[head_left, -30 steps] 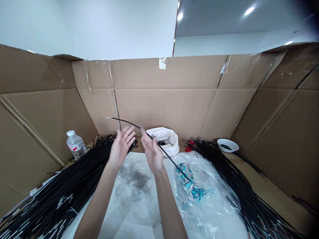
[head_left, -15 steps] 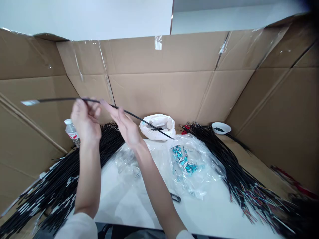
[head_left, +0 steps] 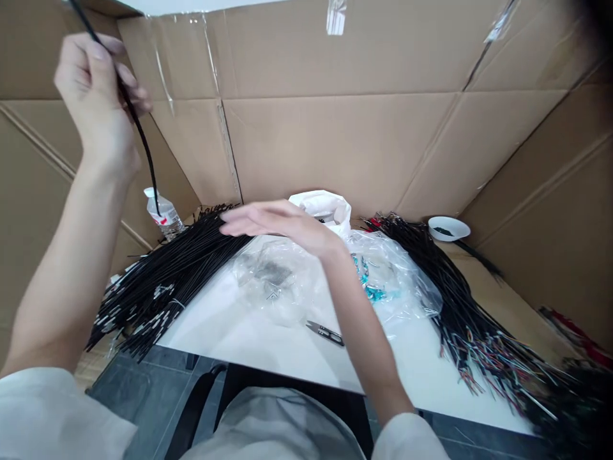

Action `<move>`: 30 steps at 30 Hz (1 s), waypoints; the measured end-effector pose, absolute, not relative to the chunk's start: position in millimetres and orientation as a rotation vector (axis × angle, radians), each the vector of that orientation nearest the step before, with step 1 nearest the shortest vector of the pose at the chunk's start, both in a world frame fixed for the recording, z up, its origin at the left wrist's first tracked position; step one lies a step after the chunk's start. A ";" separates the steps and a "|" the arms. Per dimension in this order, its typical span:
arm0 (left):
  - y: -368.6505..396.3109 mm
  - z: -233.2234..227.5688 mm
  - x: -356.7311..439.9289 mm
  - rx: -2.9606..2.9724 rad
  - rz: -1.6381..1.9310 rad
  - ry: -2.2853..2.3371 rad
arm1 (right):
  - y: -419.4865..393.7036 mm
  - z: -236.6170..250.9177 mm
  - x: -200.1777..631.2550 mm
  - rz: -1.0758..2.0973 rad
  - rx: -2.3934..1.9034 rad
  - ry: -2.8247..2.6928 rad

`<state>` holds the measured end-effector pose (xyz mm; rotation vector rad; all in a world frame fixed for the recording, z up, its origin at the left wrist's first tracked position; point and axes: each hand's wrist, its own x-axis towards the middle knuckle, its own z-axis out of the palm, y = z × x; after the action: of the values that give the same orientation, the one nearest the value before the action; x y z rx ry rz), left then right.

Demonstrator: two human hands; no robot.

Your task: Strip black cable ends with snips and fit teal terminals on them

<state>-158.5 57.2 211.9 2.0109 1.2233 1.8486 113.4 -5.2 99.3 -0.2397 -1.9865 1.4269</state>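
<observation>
My left hand is raised at the upper left, closed around one thin black cable. The cable's lower end hangs down toward a pile of black cables on the left of the white table. My right hand hovers flat and open, palm down, over a clear plastic bag in the middle, holding nothing. A second clear bag with teal parts lies just right of that hand.
A small pair of snips lies near the table's front edge. A water bottle, a white bag, a white bowl and another cable bundle with coloured wire ends sit around. Cardboard walls enclose the table.
My left hand has lifted the cable up and to the left. My right hand has let go of it and now hovers open over the bag. The view has tilted down.
</observation>
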 end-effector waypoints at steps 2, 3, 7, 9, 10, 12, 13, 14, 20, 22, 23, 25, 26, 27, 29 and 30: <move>54.6 184.5 -151.0 2.077 1.957 1.383 | -26.9 77.3 146.0 1.348 -0.402 -2.038; 52.3 167.7 -145.8 2.145 1.886 1.451 | -38.4 65.5 160.1 1.315 -0.473 -2.072; 35.1 91.4 -124.4 2.377 1.417 1.468 | -79.6 18.6 197.9 1.118 -0.756 -2.091; 22.3 58.0 -117.4 2.523 1.095 1.474 | -94.4 -1.7 208.1 0.981 -0.864 -2.057; 15.5 44.6 -115.3 2.652 0.885 1.507 | -99.7 -10.7 211.5 0.939 -0.906 -2.043; 2.4 25.2 -113.2 2.829 0.561 1.483 | -104.9 -26.4 215.3 0.904 -0.958 -2.012; -3.4 18.8 -112.8 2.881 0.458 1.438 | -104.7 -33.3 215.6 0.876 -0.974 -1.986; -8.5 14.0 -112.6 2.910 0.395 1.380 | -102.7 -39.5 214.7 0.822 -0.993 -1.952; -28.0 2.8 -109.7 2.999 0.380 1.243 | -74.6 -60.0 193.1 0.141 -1.063 -2.081; -32.0 2.5 -109.3 3.035 0.443 1.184 | -68.1 -61.9 186.6 -0.062 -1.036 -2.167; -33.4 2.7 -109.5 3.047 0.476 1.150 | -65.8 -62.3 184.3 -0.151 -1.026 -2.187; -34.8 3.8 -110.7 3.049 0.532 1.092 | -62.4 -62.3 181.8 -0.287 -1.013 -2.204; -34.7 4.9 -111.4 3.039 0.559 1.072 | -61.0 -62.0 181.2 -0.328 -1.006 -2.214; -34.3 6.4 -112.0 3.021 0.590 1.055 | -59.8 -61.5 180.8 -0.346 -0.996 -2.225; -34.1 11.4 -112.6 2.945 0.681 1.030 | -57.8 -60.3 179.8 -0.316 -0.967 -2.242; -35.7 15.0 -112.8 2.878 0.744 1.019 | -57.2 -59.7 179.0 -0.280 -0.948 -2.244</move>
<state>-112.8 -35.7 15.0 2.8776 1.0194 0.7444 179.0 -57.2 -59.7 -0.9484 -2.2442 -0.2802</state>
